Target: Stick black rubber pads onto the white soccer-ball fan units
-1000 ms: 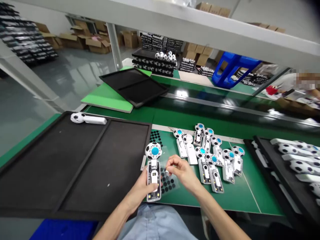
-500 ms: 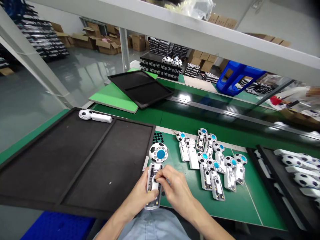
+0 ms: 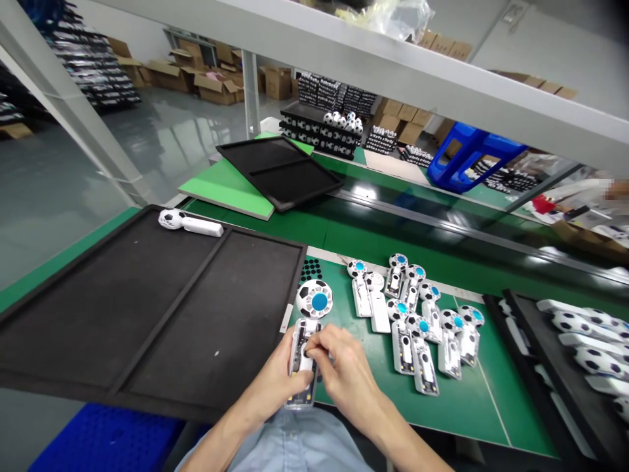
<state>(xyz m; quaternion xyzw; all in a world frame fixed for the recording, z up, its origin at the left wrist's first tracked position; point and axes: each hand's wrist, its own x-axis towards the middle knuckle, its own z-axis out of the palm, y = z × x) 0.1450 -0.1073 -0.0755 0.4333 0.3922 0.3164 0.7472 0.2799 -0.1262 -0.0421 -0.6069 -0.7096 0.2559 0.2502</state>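
Note:
My left hand (image 3: 275, 383) grips the handle of a small soccer-ball fan (image 3: 310, 321), its open back with the blue centre facing up. My right hand (image 3: 344, 367) rests on the same handle, thumb and forefinger pinched against its upper part; what they pinch is too small to see. Right of my hands, several more open-backed fans (image 3: 417, 314) lie on the green mat (image 3: 462, 400). A sheet of black round stickers (image 3: 310, 269) peeks out beside the fan's head.
A large black tray (image 3: 122, 308) fills the left, with one closed fan (image 3: 189, 223) at its far edge. Another black tray (image 3: 565, 367) at the right holds finished fans. A conveyor belt (image 3: 442, 229), a second empty tray (image 3: 278, 170) and a blue crate (image 3: 464, 154) lie beyond.
My right hand came from beside the sticker sheet onto the fan's handle and pinches there. The view shifted slightly; the left hand kept its hold.

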